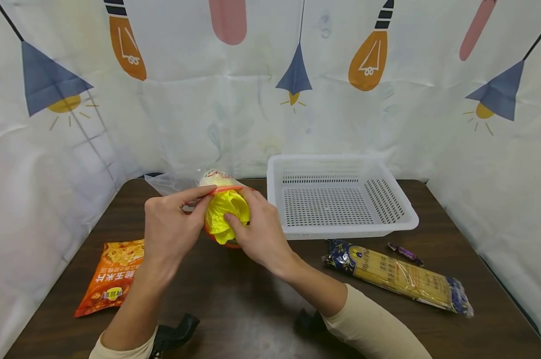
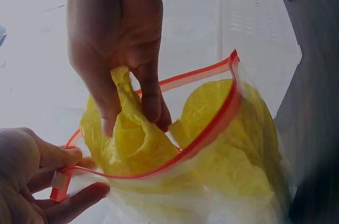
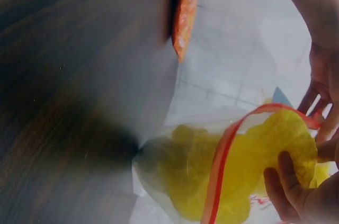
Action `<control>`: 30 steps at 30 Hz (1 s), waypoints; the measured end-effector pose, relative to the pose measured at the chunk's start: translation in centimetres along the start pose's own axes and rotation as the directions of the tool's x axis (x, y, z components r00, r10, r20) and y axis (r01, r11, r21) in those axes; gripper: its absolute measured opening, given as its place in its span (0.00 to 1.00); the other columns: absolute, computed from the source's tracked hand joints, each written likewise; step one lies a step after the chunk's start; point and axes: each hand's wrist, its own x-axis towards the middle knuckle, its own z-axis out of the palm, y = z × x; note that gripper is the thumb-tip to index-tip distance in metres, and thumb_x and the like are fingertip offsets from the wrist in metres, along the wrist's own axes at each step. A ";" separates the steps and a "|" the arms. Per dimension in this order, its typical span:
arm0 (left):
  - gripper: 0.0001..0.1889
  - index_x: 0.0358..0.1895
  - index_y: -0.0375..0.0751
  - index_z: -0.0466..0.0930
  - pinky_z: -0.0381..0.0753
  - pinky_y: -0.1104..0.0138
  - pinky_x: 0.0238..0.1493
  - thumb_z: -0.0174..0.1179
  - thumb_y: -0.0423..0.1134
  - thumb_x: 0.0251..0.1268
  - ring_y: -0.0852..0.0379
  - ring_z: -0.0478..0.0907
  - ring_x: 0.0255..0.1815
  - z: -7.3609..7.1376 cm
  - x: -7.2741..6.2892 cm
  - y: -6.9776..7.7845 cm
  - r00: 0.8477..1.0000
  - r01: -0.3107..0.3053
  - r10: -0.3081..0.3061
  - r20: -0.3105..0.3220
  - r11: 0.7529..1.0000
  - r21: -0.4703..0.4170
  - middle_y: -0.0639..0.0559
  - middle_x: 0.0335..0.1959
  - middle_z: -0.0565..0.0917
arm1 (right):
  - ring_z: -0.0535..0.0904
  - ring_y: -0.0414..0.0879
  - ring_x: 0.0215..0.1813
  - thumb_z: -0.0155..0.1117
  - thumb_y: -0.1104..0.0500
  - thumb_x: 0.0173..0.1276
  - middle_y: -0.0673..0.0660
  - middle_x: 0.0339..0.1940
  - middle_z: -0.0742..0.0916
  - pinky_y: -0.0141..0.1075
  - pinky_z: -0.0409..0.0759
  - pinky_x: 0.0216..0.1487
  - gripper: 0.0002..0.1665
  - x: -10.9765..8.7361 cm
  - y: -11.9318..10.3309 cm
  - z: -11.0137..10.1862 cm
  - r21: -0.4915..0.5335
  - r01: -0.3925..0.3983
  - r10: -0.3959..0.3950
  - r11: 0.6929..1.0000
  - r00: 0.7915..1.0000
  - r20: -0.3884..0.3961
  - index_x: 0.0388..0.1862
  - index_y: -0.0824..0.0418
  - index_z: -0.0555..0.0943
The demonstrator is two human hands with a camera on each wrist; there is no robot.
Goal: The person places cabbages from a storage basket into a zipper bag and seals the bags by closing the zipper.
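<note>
A clear zip bag with a red zip rim [image 2: 212, 134] stands with its mouth spread wide. Crumpled yellow film-like material [image 1: 223, 212] fills it, bunched up at the opening. My left hand [image 1: 173, 224] pinches the bag's rim beside the red end piece [image 2: 61, 184]. Reaching into the mouth, my right hand [image 2: 119, 38] pinches a fold of the yellow material between thumb and fingers. The right wrist view shows the yellow filling [image 3: 193, 168] through the clear side. Behind the bag is a pale, rounded item with red print [image 1: 216, 178], mostly hidden, beside clear plastic [image 1: 171, 183].
A white perforated basket [image 1: 279, 219] stands at the back right. In front of it lie a long pack of pasta or noodles [image 1: 396, 274] and a small purple wrapped piece [image 1: 406, 253]. An orange snack bag [image 1: 113, 279] lies at left. Printed cloth encloses the dark table [image 1: 252, 319].
</note>
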 end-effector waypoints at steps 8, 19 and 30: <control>0.08 0.45 0.41 0.94 0.73 0.90 0.34 0.73 0.34 0.64 0.44 0.90 0.31 0.1 0.1 0.0 1.000 -0.016 0.016 -0.006 1.000 0.004 0.40 0.36 0.92 | 0.83 0.51 0.53 0.74 0.58 0.68 0.58 0.57 0.81 0.40 0.86 0.55 0.30 0.4 0.3 0.7 -0.097 0.054 -0.054 0.994 0.999 0.003 0.67 0.62 0.75; 0.08 0.45 0.43 0.94 0.71 0.91 0.34 0.73 0.34 0.63 0.46 0.90 0.28 0.3 0.1 0.0 0.999 -0.039 0.038 -0.022 0.999 -0.020 0.42 0.37 0.93 | 0.82 0.53 0.51 0.65 0.59 0.76 0.62 0.52 0.85 0.44 0.84 0.57 0.23 1.0 1.0 1.3 -0.218 0.074 -0.049 0.973 0.992 0.118 0.64 0.69 0.74; 0.08 0.46 0.45 0.94 0.69 0.81 0.18 0.71 0.34 0.65 0.55 0.80 0.15 -0.2 0.0 0.1 0.998 0.004 -0.004 -0.066 1.000 0.001 0.44 0.36 0.93 | 0.80 0.49 0.51 0.65 0.58 0.77 0.60 0.56 0.82 0.40 0.86 0.56 0.28 -0.7 0.5 -0.2 -0.218 0.143 -0.091 0.965 0.969 0.230 0.70 0.66 0.69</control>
